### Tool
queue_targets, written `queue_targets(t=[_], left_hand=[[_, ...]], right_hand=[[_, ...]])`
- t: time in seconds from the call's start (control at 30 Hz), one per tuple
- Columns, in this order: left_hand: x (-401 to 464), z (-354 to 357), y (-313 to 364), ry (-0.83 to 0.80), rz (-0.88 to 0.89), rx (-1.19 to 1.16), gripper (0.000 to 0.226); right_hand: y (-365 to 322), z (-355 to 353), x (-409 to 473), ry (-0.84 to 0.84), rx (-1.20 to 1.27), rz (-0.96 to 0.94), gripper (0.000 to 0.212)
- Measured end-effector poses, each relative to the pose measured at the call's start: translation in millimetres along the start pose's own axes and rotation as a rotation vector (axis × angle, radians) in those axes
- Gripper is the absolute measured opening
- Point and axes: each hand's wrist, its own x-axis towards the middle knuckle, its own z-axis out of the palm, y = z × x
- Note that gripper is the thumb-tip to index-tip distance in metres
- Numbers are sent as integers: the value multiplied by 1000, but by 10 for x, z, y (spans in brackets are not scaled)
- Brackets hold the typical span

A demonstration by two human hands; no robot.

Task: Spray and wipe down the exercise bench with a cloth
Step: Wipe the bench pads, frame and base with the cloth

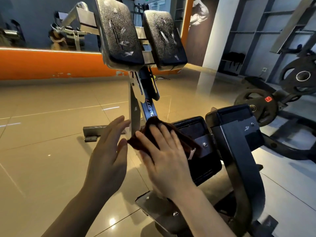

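the exercise bench (236,134) is a black and silver steel frame. two black pads (119,31) stand tilted on its upright post at the far end, each cracked and speckled with droplets or wear marks; i cannot tell which. nearer to me, a smaller black pad (205,166) is bolted to the frame by a grey bracket. the cloth (181,141) is dark brown, bunched, with a pale tag at its right edge.

the cloth lies on the left upper part of the smaller pad, directly under my right hand (164,158). this hand lies flat with fingers spread and pressed down on the cloth; its fingertips point away from me. my left hand (109,151) is open, fingers extended and held together, holding nothing. it hovers just left of the cloth, thumb close to the cloth's left corner. weight plates (301,77) sit on a rack to the right, over the tiled floor (51,134).
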Motion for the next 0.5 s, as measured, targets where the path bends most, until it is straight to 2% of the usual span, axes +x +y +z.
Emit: queue_targets(t=[0.07, 0.27, 0.37, 0.5], left_hand=[[-19, -16, -37, -32, 4, 31, 44], [-110, -104, -92, -121, 40, 108, 36], [-122, -151, -93, -137, 37, 116, 34], [-130, -180, -34, -175, -52, 105, 40]], right_hand=[[108, -33, 78, 6, 26, 28, 48], [708, -354, 233, 10, 61, 438, 50], [719, -340, 176, 33, 142, 424, 48], [301, -75, -157, 146, 240, 242, 45]])
